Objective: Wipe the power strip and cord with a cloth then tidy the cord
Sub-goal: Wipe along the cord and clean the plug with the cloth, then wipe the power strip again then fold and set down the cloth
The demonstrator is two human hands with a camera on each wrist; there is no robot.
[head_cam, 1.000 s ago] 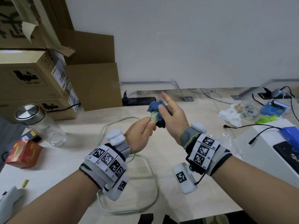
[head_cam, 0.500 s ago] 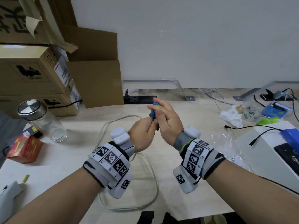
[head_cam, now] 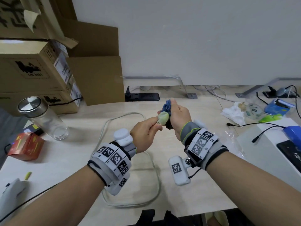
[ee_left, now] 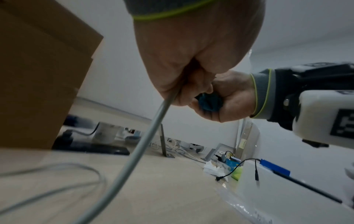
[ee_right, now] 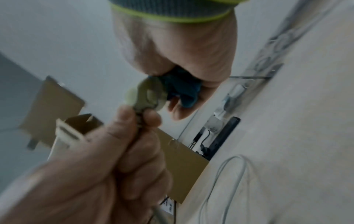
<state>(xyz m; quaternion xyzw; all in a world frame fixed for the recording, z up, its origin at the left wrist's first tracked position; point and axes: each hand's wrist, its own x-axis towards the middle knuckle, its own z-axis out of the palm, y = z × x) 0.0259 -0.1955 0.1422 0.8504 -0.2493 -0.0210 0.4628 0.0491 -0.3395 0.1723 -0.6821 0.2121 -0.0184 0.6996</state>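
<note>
Against half a second ago, the right hand [head_cam: 176, 114] has turned over, its back now up, and the pale plug [head_cam: 163, 117] shows again between the two hands. The right hand is clenched round one bunched blue cloth [head_cam: 167, 106], which sticks out at 12 o'clock of the fist and presses against the plug. The left hand [head_cam: 145, 136] pinches the grey cord [ee_left: 153, 130] just behind the plug, at 8 o'clock of the cloth. One cord hangs from that grip and lies in loose loops [head_cam: 153, 167] on the surface [head_cam: 78, 154], under both wrists. Both hands are lifted above the surface. One black power strip [head_cam: 143, 96] lies at the back edge, at 12 o'clock of the hands. Counted around: one glass jar [head_cam: 42, 118] with a metal lid at 9 o'clock, one red carton [head_cam: 26, 146] nearer, and three stacked cardboard boxes [head_cam: 32, 74] at 10 o'clock.
</note>
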